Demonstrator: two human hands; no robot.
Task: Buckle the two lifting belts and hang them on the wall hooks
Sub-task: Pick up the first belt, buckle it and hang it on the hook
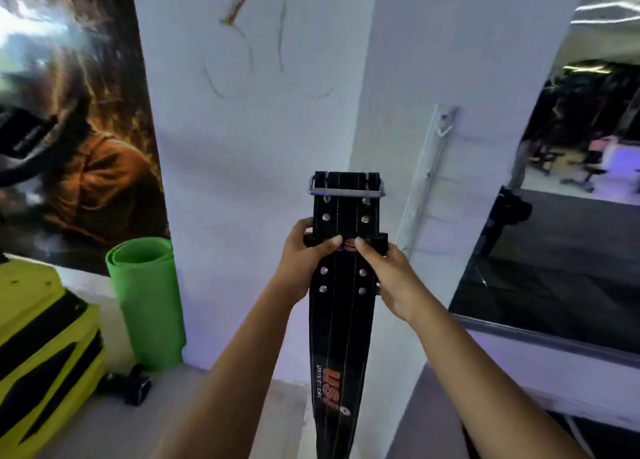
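I see left hand clamped on black leather lifting belt | right hand clamped too | belt upright before white wall, metal buckle uppermost, near metal wall hook

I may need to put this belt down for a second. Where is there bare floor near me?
Bare pale floor lies between the green rolled mat and the belt, along the white wall. The left is crowded: yellow-and-black equipment and a dark dumbbell beside the mat. Both hands hold the belt: left hand, right hand.
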